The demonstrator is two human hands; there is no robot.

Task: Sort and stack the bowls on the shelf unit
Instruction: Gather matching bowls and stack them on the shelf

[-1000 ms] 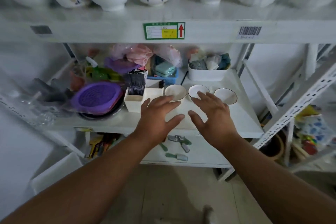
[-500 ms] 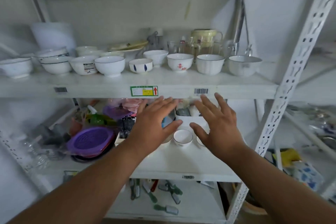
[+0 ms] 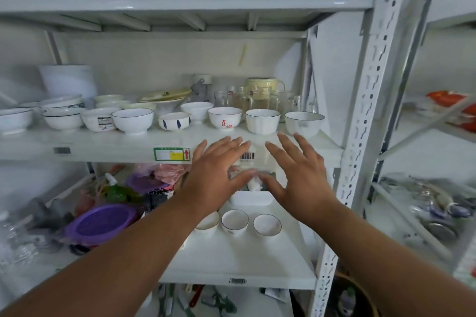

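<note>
Bowls, white ceramic, are sitting in a loose row along the middle shelf [image 3: 103, 145] of the white metal shelf unit [image 3: 365, 116], mostly single and unstacked. Nearest the hands are standing, from the person's left to right: a small bowl with blue dashes [image 3: 174, 121], a red-character bowl [image 3: 225, 118], a straight-sided white bowl [image 3: 262, 121] and a blue-rimmed bowl [image 3: 304, 123]. Farther left, a blue-rimmed round bowl [image 3: 133, 120] and several more are trailing toward the shelf end, a few already nested. Three small shallow bowls [image 3: 235, 222] are resting side by side on the lower shelf [image 3: 239, 262], below the wrists.

Left hand [image 3: 216, 177] and right hand [image 3: 301, 175] are hovering palm-down in front of the middle shelf's edge, fingers spread and straight, gripping nothing and touching nothing visible. The middle-shelf row is lying just beyond and above the fingertips, running left to right across the reach. The left hand is pointing toward the red-character bowl, the right toward the gap between the straight-sided and blue-rimmed bowls; each appears about equally near its bowl. Glass jugs [image 3: 257, 98] are standing behind the row.
</note>
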